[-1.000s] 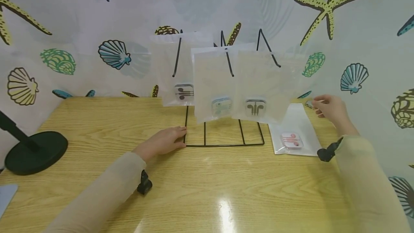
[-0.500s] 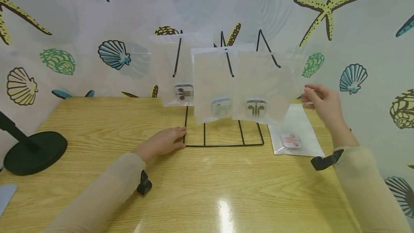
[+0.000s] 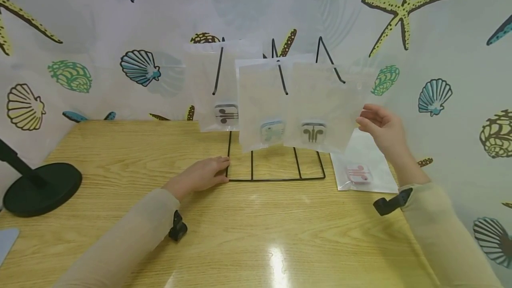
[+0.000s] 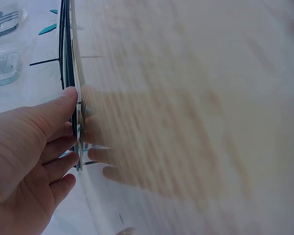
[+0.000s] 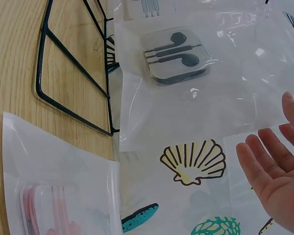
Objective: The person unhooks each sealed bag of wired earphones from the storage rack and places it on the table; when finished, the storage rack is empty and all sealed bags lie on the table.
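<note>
A: What's the left hand doing?
B: It's at the front left corner of the rack, fingers and thumb touching the wire base. They're loosely bent with thumb and fingers apart, rather than wrapped round it.
A: And the right hand?
B: Raised beside the right bag, just by its outer edge. The fingers are half curled, the thumb stands off from them, and the grasp has nothing in it. (Whether the thumb's tip brushes the bag, I can't tell.)
A: Where are the bags?
B: Three hang from the rack's hooks. The left bag has a dark pair of earphones in its case, the middle bag a pale blue case, and the right one another dark pair. The middle bag overlaps part of the left one.
A: Anything lying down?
B: Yes, the pink bag, flat on the table right of the rack, with pink earphones towards its near end. Its far end is partly behind the right bag.
A: What else?
B: A dark round stand on the far left, and a cloth with shells and starfish behind it all.
</note>
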`<state>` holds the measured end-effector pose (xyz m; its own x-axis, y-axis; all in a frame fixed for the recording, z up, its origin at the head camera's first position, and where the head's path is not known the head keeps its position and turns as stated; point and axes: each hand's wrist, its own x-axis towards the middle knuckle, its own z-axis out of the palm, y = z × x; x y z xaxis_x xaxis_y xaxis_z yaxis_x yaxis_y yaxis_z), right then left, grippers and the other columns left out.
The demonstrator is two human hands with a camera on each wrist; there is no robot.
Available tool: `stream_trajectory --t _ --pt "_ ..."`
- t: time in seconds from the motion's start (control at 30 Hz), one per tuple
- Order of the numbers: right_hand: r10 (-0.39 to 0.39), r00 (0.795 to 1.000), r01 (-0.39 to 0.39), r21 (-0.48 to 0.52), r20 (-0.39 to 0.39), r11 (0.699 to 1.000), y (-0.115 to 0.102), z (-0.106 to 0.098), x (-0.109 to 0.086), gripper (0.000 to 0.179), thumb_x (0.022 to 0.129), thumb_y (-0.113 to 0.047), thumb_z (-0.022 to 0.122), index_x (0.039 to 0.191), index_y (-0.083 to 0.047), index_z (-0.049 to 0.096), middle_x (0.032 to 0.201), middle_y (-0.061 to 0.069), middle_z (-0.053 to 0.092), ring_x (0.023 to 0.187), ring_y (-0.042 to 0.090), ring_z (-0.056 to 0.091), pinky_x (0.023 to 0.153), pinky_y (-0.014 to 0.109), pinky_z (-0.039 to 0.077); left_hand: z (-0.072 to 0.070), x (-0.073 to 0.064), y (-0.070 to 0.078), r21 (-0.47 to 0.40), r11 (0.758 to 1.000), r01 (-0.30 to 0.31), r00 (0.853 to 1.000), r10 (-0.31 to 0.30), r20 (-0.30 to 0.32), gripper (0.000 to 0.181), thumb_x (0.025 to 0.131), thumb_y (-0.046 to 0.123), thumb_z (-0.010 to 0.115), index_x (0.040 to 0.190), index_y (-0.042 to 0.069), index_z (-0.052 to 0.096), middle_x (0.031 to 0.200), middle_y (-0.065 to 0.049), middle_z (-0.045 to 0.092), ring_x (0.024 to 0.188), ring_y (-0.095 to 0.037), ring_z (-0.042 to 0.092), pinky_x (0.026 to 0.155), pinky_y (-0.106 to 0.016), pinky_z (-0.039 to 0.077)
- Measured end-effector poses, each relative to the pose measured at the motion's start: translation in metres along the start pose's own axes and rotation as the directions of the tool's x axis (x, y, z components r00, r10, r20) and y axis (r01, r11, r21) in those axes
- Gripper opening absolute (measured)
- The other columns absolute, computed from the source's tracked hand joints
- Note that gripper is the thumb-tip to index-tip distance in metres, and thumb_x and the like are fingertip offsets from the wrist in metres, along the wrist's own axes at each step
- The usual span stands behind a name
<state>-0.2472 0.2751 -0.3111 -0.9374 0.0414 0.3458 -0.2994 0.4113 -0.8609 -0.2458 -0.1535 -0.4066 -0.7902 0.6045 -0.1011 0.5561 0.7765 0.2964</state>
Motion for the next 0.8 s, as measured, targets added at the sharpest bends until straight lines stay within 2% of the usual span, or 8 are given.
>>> stream_trajectory --t 0.2,0.53,0.8 --pt "0.059 0.998 -0.059 -0.013 0.037 0.998 0.001 0.011 0.006 0.047 0.088 -0.026 0.064 0.128 -0.004 0.053 0.112 0.009 0.060 0.092 0.008 0.059 0.076 0.024 0.052 0.000 0.000 0.001 -0.008 1.000 0.006 1.000 -0.006 0.008 0.057 0.093 0.026 0.057 0.136 -0.007 0.039 0.142 -0.021 0.034 0.131 -0.035 0.028 0.105 -0.046 0.026" --pt "0.043 0.998 -0.047 0.074 0.047 0.996 0.001 0.014 0.008 0.032 0.089 -0.020 0.063 0.112 0.002 0.060 0.088 -0.012 0.064 0.082 0.005 0.061 0.066 0.020 0.053 0.000 0.000 0.001 -0.020 1.000 0.004 1.000 -0.004 0.010 0.057 0.093 0.025 0.056 0.137 -0.007 0.038 0.142 -0.021 0.032 0.131 -0.035 0.028 0.105 -0.047 0.025" --pt "0.049 0.997 -0.054 0.077 0.056 0.996 0.000 0.013 0.007 0.032 0.090 -0.019 0.063 0.111 0.004 0.061 0.088 -0.011 0.064 0.079 0.005 0.062 0.064 0.021 0.054 -0.001 -0.001 0.002 -0.016 1.000 0.005 1.000 -0.005 0.010 0.057 0.093 0.025 0.056 0.137 -0.007 0.038 0.143 -0.020 0.032 0.131 -0.035 0.028 0.105 -0.047 0.026"
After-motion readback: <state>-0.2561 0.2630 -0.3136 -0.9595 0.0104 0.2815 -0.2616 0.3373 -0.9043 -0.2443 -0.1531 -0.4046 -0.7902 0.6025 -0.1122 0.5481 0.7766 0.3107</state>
